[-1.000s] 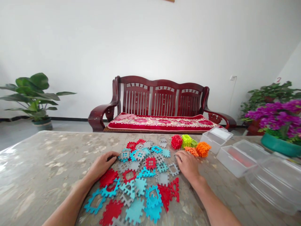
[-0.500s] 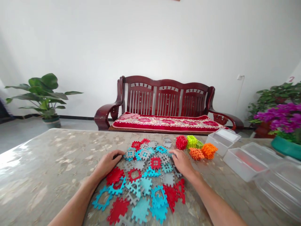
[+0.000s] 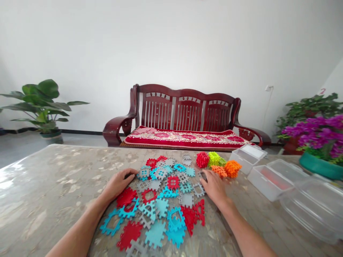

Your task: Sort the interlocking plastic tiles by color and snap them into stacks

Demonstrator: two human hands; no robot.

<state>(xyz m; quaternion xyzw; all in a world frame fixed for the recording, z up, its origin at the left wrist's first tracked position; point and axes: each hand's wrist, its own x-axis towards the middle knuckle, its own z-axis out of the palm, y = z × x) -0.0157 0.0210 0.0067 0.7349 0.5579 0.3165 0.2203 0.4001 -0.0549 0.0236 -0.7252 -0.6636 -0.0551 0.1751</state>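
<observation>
A heap of flat interlocking plastic tiles in red, blue and grey lies on the marble-patterned table. My left hand rests at the heap's left edge, fingers curled over the tiles near a grey window tile. My right hand lies flat at the heap's right edge, fingers stretched toward a grey tile. Behind it sit assembled balls: red, yellow-green and orange.
Clear plastic boxes and lids stand at the right. A teal pot of purple flowers sits on the far right edge. Beyond the table are a wooden bench and a potted plant.
The view shifted slightly. My right hand drew back a little to the right along the heap's edge. My left hand stayed at the left edge.
</observation>
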